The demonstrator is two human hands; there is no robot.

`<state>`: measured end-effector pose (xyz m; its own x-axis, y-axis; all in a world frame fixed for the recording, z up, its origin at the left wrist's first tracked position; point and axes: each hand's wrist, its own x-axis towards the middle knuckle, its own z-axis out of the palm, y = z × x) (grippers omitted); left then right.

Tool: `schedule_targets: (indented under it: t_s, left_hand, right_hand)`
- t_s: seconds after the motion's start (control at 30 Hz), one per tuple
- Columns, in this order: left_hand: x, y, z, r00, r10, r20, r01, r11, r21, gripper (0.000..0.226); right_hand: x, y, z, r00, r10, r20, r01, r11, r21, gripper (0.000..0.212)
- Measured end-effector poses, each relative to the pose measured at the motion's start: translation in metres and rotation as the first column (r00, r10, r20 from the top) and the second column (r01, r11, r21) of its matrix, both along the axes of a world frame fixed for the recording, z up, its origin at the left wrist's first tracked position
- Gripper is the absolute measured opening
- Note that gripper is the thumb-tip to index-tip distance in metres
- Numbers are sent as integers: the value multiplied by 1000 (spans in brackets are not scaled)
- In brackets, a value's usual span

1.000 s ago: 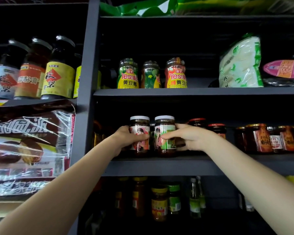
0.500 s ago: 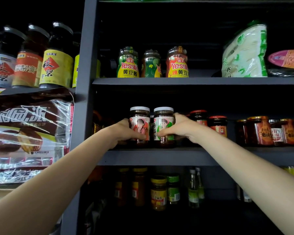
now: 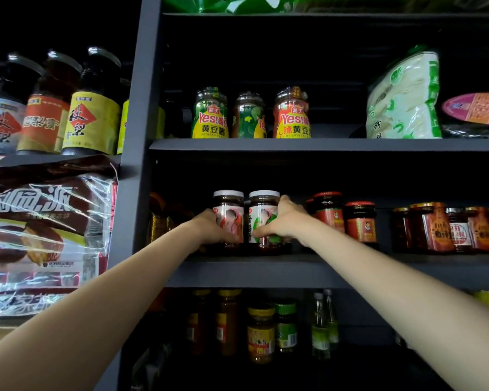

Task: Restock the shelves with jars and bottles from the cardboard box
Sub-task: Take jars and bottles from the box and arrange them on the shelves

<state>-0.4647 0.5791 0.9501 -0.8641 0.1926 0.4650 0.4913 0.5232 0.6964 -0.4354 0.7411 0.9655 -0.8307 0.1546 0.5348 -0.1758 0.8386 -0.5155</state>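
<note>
- Two white-lidded jars, left jar (image 3: 228, 218) and right jar (image 3: 263, 218), stand upright, side by side on the middle shelf (image 3: 266, 270).
- Left hand (image 3: 209, 230) grips the left jar; right hand (image 3: 283, 221) grips the right.
- Red-lidded jars (image 3: 329, 211) stand just right.

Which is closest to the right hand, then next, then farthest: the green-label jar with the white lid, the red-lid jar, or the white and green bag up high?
From the right hand:
1. Green-label jar: held in it, middle shelf.
2. Red-lid jar: just to its right, same shelf.
3. White and green bag: shelf above, far right.
</note>
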Motion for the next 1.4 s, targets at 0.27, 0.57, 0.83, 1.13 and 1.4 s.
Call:
schedule_targets:
  t_s: [0.27, 0.57, 0.83, 1.13, 1.4]
  left_hand:
    - [-10, -13, 8, 952, 17, -306, -58, 990, -125, 113]
    - [-7, -6, 24, 854, 7, -519, -271, 859, -434, 91]
    - [-13, -3, 30, 884, 25, -466, -268, 844, -464, 88]
    - [-14, -2, 26, 892, 70, -447, -300, 832, -468, 90]
    - [57, -12, -19, 478, 168, -862, -401, 915, -44, 33]
  right_hand:
    - [8, 5, -3, 994, 59, -89, -46, 989, 139, 108]
    - [3, 3, 10, 984, 54, -167, 24, 902, 432, 100]
    - [-13, 3, 13, 987, 60, -151, 17, 884, 466, 100]
    - [-13, -2, 13, 993, 13, -115, 36, 910, 414, 94]
    - [43, -59, -29, 551, 306, -777, -202, 951, 232, 19]
